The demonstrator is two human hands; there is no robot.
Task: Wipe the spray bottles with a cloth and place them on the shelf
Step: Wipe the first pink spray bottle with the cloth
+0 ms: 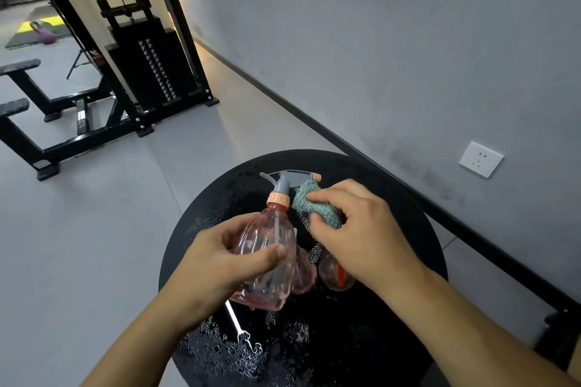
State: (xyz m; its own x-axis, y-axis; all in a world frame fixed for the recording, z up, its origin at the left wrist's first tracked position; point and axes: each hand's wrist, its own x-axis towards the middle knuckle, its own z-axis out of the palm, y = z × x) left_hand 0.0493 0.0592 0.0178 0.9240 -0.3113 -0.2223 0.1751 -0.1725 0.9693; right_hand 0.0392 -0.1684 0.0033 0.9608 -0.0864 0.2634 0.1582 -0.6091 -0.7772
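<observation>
Above a wet round black table (393, 185), both hands work on a pink spray bottle (267, 254).

From the head camera: left hand (217, 264) grips the bottle's body, long axis running up and away, grey nozzle (295, 177) pointing right toward the wall. Right hand (361, 229) clutches a teal cloth (317, 207) beside the neck. Two more pink bottles (333, 273) lie under the right wrist; bare floor spreads left of the left hand.

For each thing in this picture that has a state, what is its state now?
Left hand: grips the pink spray bottle, lifted and tilted.
Right hand: grips the teal cloth, bunched against the bottle's sprayer head.
Other pink bottles: lying on the table.
Round black table: wet with droplets.
</observation>
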